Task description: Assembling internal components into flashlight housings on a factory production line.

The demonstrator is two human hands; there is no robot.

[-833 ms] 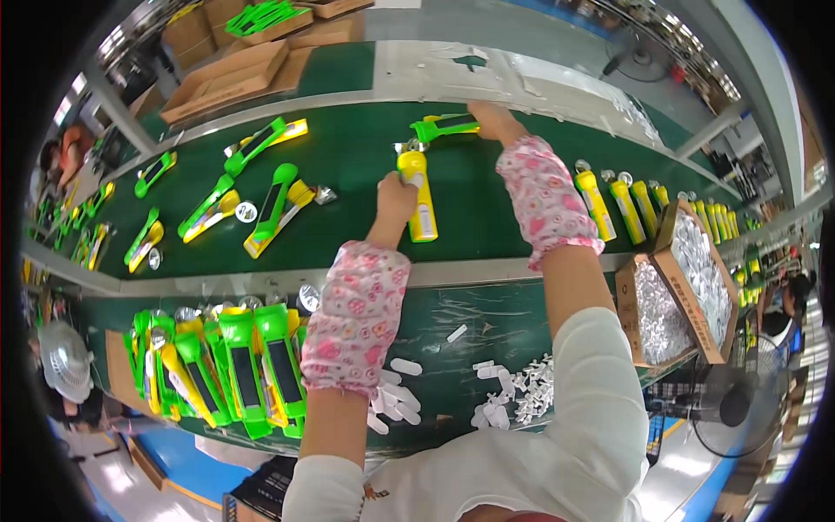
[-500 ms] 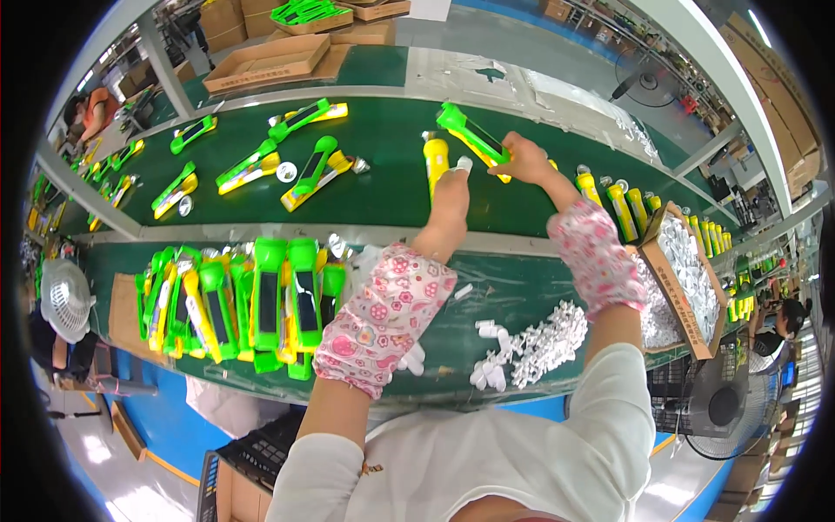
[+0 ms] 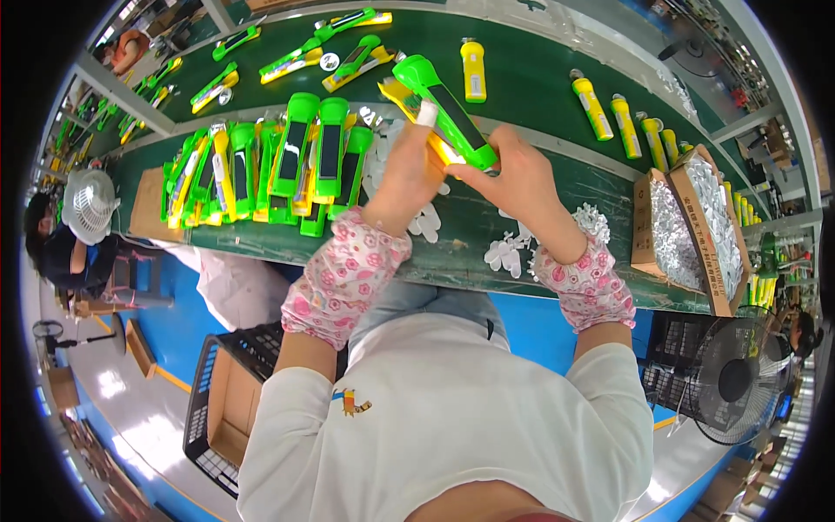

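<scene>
Both my hands hold a green flashlight (image 3: 426,76) with a dark panel along its handle, above the near edge of the belt. A yellow piece (image 3: 398,94) lies along its left side; whether the two are joined I cannot tell. My left hand (image 3: 407,172) is closed at that yellow side, with a white cover on one fingertip. My right hand (image 3: 515,174) is closed round the narrow lower end, thumb underneath. Beyond them a yellow flashlight (image 3: 473,71) stands out on the green belt (image 3: 522,100). The fingers' undersides are hidden.
Green and yellow flashlights (image 3: 300,148) are piled on the bench at left. White pieces (image 3: 504,254) lie near the front edge. Cardboard boxes (image 3: 715,235) of silvery parts stand at right, by a row of yellow flashlights (image 3: 591,106). A black fan (image 3: 735,378) stands at lower right.
The flashlight in my right hand has come nearer to me, and my left hand has left the yellow flashlight on the belt and joined on it. The view has tilted down.
</scene>
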